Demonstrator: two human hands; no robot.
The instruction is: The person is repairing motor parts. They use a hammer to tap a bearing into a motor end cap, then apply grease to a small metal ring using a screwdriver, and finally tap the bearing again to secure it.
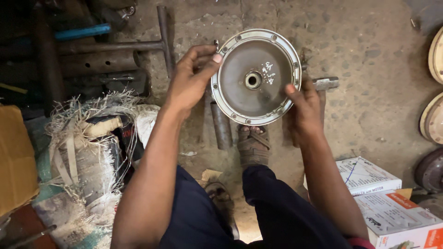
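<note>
Hands grip a round grey metal cover [256, 76] from both sides, above the concrete floor [364, 60]. Left hand [191, 78]: fingers curled over upper-left rim, thumb on edge. Right hand [304, 108]: closed on lower-right rim, thumb on dished face. Cover has central bearing hole and bolt holes around flange. Short steel pipe [221, 124] and sandalled foot [253, 145] below; hammer [325, 84] just right. Cardboard boxes [387, 203] lower right.

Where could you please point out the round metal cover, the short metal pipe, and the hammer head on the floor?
round metal cover [240, 94]: head view, on its dished inner face.
short metal pipe [222, 127]: head view, mid-length.
hammer head [326, 83]: head view, on its steel block.
</note>
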